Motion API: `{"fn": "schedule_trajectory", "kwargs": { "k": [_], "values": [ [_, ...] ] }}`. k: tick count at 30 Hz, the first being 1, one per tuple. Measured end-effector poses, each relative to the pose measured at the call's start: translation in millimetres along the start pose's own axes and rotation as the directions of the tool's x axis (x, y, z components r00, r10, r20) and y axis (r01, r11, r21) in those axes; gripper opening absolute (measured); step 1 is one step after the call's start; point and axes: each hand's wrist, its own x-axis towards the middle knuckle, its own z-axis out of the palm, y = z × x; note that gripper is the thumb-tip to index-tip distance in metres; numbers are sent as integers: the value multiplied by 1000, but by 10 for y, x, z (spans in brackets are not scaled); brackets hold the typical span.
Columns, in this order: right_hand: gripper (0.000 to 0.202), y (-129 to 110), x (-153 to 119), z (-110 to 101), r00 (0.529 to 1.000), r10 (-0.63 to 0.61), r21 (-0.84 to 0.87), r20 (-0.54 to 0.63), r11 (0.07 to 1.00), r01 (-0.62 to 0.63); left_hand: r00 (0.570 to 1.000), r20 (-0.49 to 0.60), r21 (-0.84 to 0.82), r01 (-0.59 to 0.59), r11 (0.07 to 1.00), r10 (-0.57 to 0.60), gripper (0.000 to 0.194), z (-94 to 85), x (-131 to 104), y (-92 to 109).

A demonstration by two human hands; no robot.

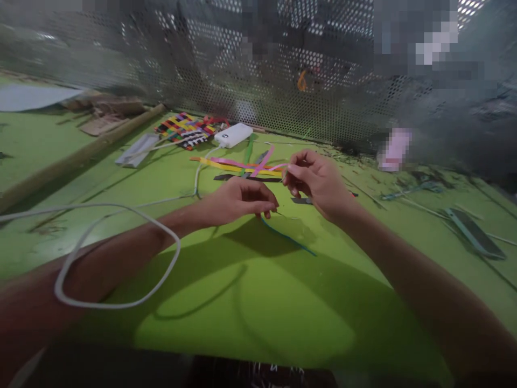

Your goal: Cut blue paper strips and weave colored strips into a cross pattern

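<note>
My left hand (246, 202) is closed in a pinch low over the green table. A thin blue strip (288, 237) trails from beneath its fingertips toward the lower right, and a fine sliver also shows at the fingers. To the right, my right hand (313, 180) is raised with thumb and fingers pinched around something thin and pale that I cannot make out. Just behind both hands lie crossed flat strips: a pink strip (264, 160), a yellow strip (230, 167), a green strip (248, 151) and dark ones. My right hand hides their right ends.
A white power bank (233, 135) with a looping white cable (177, 253) stands behind; the cable crosses my left forearm. Near it are a colourful woven piece (186, 129) and a grey tray (137, 150). A pole (81, 156) lies left, a blade-like tool (476, 234) right. Perforated mesh (258, 81) backs the table.
</note>
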Motion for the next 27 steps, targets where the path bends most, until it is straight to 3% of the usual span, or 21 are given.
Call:
{"fn": "schedule_trajectory", "kwargs": {
  "k": [11,14,16,18,19,22,23,25,27],
  "values": [
    [10,-17,-103,-55,999,-48,-167,13,985,49,993,82,-27,87,996,-85,3,53,-5,-163],
    [9,-33,-157,-158,996,-60,-192,-61,980,47,996,41,-77,87,993,-84,9,74,-12,-194],
    [8,-45,-144,-318,979,-27,-206,-203,978,-16,997,-2,-52,79,996,-79,15,76,-13,-215],
    [11,-50,-68,-586,904,28,-203,-426,971,-126,997,-29,-7,66,998,-66,19,63,-10,-232],
    [13,-48,-10,-757,829,61,-187,-555,962,-197,998,-35,16,62,998,-61,20,52,-8,-238],
    [18,-14,186,-1321,652,109,-142,-750,936,-321,997,-51,113,59,992,-54,21,-11,-1,-241],
    [18,10,239,-1487,613,125,-127,-780,928,-350,997,-64,156,60,986,-51,22,-45,3,-239],
    [15,79,300,-1722,585,177,-97,-791,909,-406,994,-106,246,63,967,-37,24,-141,18,-238],
    [15,164,301,-1797,607,215,-105,-765,888,-447,986,-166,350,66,934,-8,27,-279,43,-249]
  ]
}}
